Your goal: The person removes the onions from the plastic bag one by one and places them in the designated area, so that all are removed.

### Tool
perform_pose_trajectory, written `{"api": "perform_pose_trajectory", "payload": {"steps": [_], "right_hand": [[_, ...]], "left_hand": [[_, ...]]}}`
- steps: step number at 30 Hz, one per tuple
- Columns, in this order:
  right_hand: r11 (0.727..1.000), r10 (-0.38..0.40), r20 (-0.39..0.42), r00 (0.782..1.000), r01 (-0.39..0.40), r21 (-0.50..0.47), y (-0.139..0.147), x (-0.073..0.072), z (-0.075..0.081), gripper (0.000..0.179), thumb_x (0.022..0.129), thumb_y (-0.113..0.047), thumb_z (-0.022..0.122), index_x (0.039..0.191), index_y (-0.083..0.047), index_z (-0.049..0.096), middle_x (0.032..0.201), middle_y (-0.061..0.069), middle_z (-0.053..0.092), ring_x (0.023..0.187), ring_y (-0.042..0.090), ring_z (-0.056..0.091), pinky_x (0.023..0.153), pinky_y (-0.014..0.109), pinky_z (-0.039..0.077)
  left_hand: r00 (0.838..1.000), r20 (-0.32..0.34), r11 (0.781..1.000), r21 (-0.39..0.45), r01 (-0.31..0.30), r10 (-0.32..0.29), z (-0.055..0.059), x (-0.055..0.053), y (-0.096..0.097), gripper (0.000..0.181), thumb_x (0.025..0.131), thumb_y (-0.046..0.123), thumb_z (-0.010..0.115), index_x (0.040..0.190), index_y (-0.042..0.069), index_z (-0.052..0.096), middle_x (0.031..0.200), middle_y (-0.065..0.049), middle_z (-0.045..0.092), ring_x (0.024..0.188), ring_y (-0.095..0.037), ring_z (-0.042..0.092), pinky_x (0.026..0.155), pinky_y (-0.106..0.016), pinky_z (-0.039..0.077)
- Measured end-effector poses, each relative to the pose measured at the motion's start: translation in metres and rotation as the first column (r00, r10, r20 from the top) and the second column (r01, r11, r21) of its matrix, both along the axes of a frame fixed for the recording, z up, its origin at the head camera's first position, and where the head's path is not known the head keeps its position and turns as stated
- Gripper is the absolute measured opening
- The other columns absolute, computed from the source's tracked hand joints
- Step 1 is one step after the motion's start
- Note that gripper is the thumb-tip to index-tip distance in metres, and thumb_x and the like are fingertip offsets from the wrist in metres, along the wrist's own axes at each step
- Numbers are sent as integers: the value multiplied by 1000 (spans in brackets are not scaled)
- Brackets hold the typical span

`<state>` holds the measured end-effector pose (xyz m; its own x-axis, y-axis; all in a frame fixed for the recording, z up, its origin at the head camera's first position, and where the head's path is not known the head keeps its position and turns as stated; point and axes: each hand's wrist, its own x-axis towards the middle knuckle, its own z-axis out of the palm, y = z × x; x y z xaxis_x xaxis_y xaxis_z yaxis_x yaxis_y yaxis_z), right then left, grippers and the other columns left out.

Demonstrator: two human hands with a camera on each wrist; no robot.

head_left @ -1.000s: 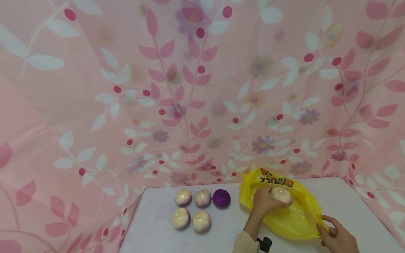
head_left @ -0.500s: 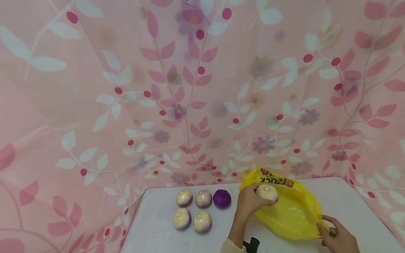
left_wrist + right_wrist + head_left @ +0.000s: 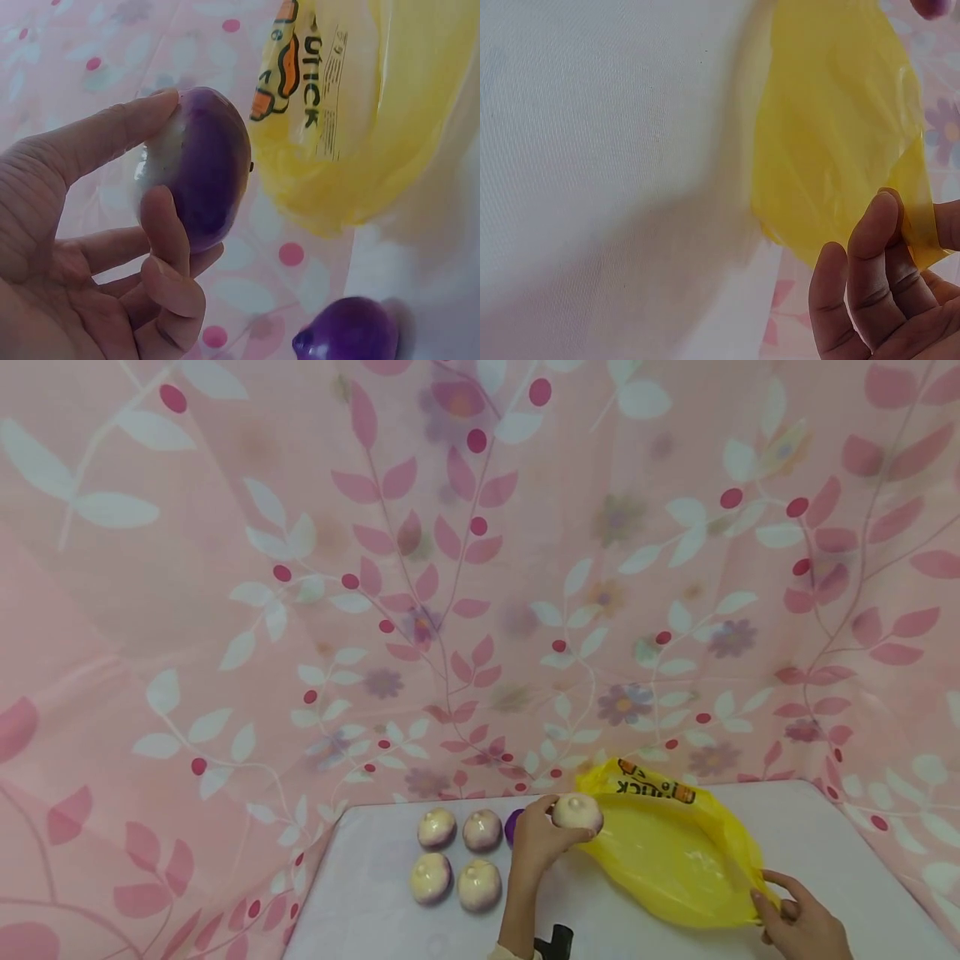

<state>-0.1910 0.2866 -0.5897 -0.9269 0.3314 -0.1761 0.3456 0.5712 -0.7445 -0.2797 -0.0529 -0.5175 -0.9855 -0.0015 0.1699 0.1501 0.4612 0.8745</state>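
Observation:
My left hand [image 3: 542, 837] pinches a cream and purple turnip [image 3: 579, 815] between thumb and fingers, at the left edge of the yellow plastic bag [image 3: 682, 864]. In the left wrist view the turnip's purple side [image 3: 210, 172] faces the camera. At the bag's right end, my right hand [image 3: 804, 917] grips its rim; the right wrist view shows thumb and fingers [image 3: 874, 225] on the thin yellow plastic [image 3: 832, 120]. A dark purple round vegetable [image 3: 512, 828] is partly hidden behind the left hand; its glossy purple skin [image 3: 352, 334] shows from the left wrist.
Left of the hand, several more turnips [image 3: 482, 831] lie in two rows on the white-covered table [image 3: 360, 902]. A pink floral cloth [image 3: 517, 610] hangs behind the table. Something black [image 3: 557, 942] sits at the left wrist.
My left hand has moved left with the turnip, from over the bag's opening to its left edge, now covering part of the dark purple vegetable. The right hand keeps its grip on the bag.

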Motion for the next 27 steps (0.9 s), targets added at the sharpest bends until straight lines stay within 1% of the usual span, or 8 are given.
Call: {"api": "perform_pose_trajectory", "payload": {"steps": [5, 7, 12, 15, 18, 24, 27], "right_hand": [[1000, -10, -19, 1000, 10, 8, -2, 0, -1, 61, 98, -43, 54, 135, 4, 43, 58, -2, 59, 50, 20, 53, 47, 28, 31], [1000, -9, -30, 1000, 9, 18, -2, 0, 0, 60, 98, -42, 54, 134, 4, 43, 58, -2, 59, 50, 20, 53, 47, 28, 31], [1000, -9, -24, 1000, 9, 19, -4, 1, 2, 59, 98, -41, 54, 134, 4, 43, 58, -2, 59, 50, 19, 54, 47, 28, 32], [1000, -4, -19, 1000, 5, 19, -5, 1, 3, 60, 98, -42, 54, 134, 4, 43, 58, -2, 60, 51, 20, 55, 48, 27, 32], [1000, 2, -29, 1000, -1, 21, -5, 2, 3, 60, 98, -43, 53, 134, 4, 43, 58, -2, 60, 51, 20, 55, 48, 28, 33], [999, -11, -41, 999, 13, 29, -5, 3, 2, 58, 99, -41, 54, 134, 4, 44, 57, -2, 60, 49, 19, 54, 48, 27, 33], [999, -17, -34, 999, 18, 27, -5, 3, 2, 58, 98, -42, 54, 134, 3, 44, 57, -2, 60, 50, 19, 54, 48, 27, 33]], "left_hand": [[999, 5, 999, -1, -37, 37, 3, 6, -19, 63, 59, 37, 93, 111, 8, 71, 99, 0, 71, 86, -12, 64, 81, -38, 54], [999, 12, 999, 5, -42, 42, 2, 7, -25, 61, 60, 35, 93, 110, 7, 71, 98, 0, 71, 85, -12, 64, 81, -39, 54], [996, 34, 996, -12, -85, 85, -5, 13, -37, 62, 59, 36, 93, 109, 7, 71, 102, -1, 71, 86, -15, 64, 83, -42, 54], [991, 51, 991, -50, -124, 126, -11, 17, -42, 66, 57, 38, 93, 111, 6, 70, 104, -3, 71, 91, -19, 65, 85, -45, 53], [986, 64, 985, -87, -149, 154, -15, 22, -46, 68, 56, 38, 93, 111, 4, 70, 104, -5, 70, 92, -22, 66, 85, -47, 52], [987, 73, 982, -133, -135, 146, -26, 28, -51, 63, 55, 32, 93, 105, 1, 70, 95, -4, 71, 83, -18, 64, 77, -43, 53], [987, 76, 979, -155, -129, 142, -35, 30, -52, 61, 55, 31, 93, 103, 1, 70, 92, -3, 70, 80, -17, 62, 75, -43, 52]]}}
